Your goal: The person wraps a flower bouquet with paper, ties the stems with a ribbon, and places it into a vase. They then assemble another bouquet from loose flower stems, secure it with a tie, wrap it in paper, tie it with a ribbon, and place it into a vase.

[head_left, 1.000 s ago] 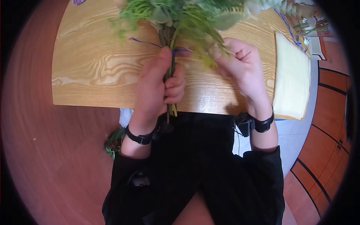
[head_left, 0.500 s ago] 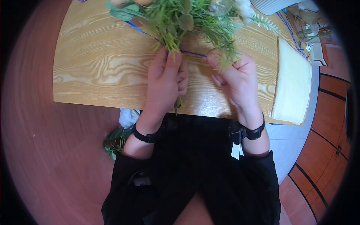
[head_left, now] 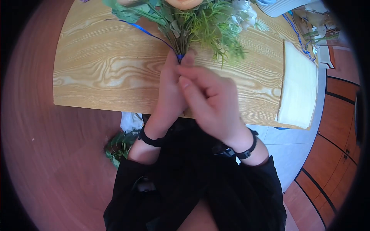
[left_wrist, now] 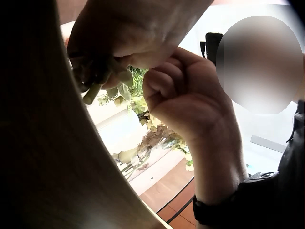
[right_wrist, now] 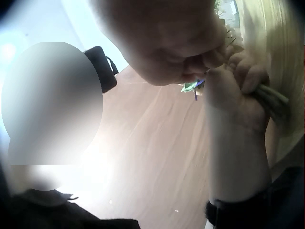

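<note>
My left hand (head_left: 169, 92) grips the stems of a bouquet (head_left: 210, 25) over the table's front edge. Its green sprays, peach bloom (head_left: 184, 3) and white flowers (head_left: 244, 15) spread away from me. A thin blue ribbon (head_left: 148, 33) circles the stems just above the left fingers, one loose end trailing to the far left. Thumb and forefinger of my right hand (head_left: 216, 98) pinch together over the left hand, on the ribbon's other end, which the fingers hide. Cut stem ends (right_wrist: 274, 99) stick out below the left fist in the right wrist view.
The wooden table (head_left: 115, 77) lies under the hands. A stack of pale sheets (head_left: 298, 86) is on its right side, with more blue ribbon (head_left: 295, 30) and a ribbed white container (head_left: 271, 7) beyond. Green leaves (head_left: 117, 148) and a white bag (head_left: 131, 122) are below the front edge.
My right hand has come leftward from beside the bouquet to over the left hand, bringing the ribbon round the stems. The left hand keeps its grip; the bouquet has tilted, showing the peach bloom.
</note>
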A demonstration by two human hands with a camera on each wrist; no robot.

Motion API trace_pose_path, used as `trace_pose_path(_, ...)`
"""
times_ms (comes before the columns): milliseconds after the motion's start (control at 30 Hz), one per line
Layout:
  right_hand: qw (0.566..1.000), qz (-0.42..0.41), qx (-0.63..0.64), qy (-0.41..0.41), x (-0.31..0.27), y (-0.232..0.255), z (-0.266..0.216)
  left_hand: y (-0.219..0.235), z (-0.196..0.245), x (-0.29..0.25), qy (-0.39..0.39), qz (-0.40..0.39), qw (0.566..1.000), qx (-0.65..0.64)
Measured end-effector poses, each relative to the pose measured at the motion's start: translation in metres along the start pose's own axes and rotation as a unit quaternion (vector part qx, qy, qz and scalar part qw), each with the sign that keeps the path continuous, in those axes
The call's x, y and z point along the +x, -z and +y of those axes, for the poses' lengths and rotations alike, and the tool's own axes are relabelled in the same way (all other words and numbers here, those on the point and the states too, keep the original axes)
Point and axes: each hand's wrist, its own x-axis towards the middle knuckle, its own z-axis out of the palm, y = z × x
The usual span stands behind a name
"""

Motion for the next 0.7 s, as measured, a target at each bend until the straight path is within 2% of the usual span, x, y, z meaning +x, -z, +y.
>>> trace_pose_path(33, 0.999, -0.025, -0.042, -0.001, 0.000, -0.001, -0.008, 0.001, 0.005, -0.001, 0.088, -0.015, 0.994, -0.057)
trace_pose_path(167, 0.995, -0.042, -0.072, 0.050, 0.003, -0.002, -0.015, -0.010, 0.030, -0.007, 0.063, 0.002, 0.998, 0.025)
trace_pose_path(233, 0.982, -0.073, -0.144, 0.099, 0.005, -0.005, -0.021, -0.011, 0.029, -0.011, 0.078, 0.015, 0.995, -0.068)
trace_pose_path(367, 0.987, -0.090, -0.080, 0.109, 0.004, 0.007, -0.013, -0.006, 0.034, -0.005, 0.062, 0.038, 0.989, -0.125)
trace_pose_path(433, 0.986, -0.164, 0.012, 0.034, 0.000, 0.031, -0.009, 0.015, 0.033, -0.003, 0.101, -0.044, 0.991, -0.078)
trace_pose_path(467, 0.984, -0.160, 0.039, -0.067, -0.007, 0.046, 0.000, 0.018, 0.037, -0.004, 0.099, -0.036, 0.991, -0.078)
trace_pose_path(500, 0.978, -0.134, 0.099, -0.128, -0.007, 0.053, 0.016, 0.019, 0.045, -0.007, 0.160, -0.069, 0.971, -0.165)
trace_pose_path(533, 0.978, -0.136, 0.099, -0.127, -0.003, 0.051, 0.031, 0.018, 0.050, -0.010, 0.219, -0.104, 0.937, -0.250)
trace_pose_path(600, 0.993, -0.048, -0.080, -0.070, -0.001, 0.047, 0.059, 0.012, 0.056, -0.022, 0.234, -0.131, 0.937, -0.224)
trace_pose_path(633, 0.993, -0.042, -0.083, -0.072, -0.025, 0.064, 0.087, 0.007, 0.057, -0.029, 0.249, -0.158, 0.935, -0.197)
trace_pose_path(667, 0.970, 0.013, 0.160, -0.183, -0.063, 0.096, 0.123, 0.002, 0.056, -0.034, 0.252, -0.164, 0.933, -0.198)
trace_pose_path(700, 0.877, 0.069, 0.389, -0.274, -0.083, 0.118, 0.138, -0.005, 0.055, -0.039, 0.260, -0.221, 0.907, -0.245)
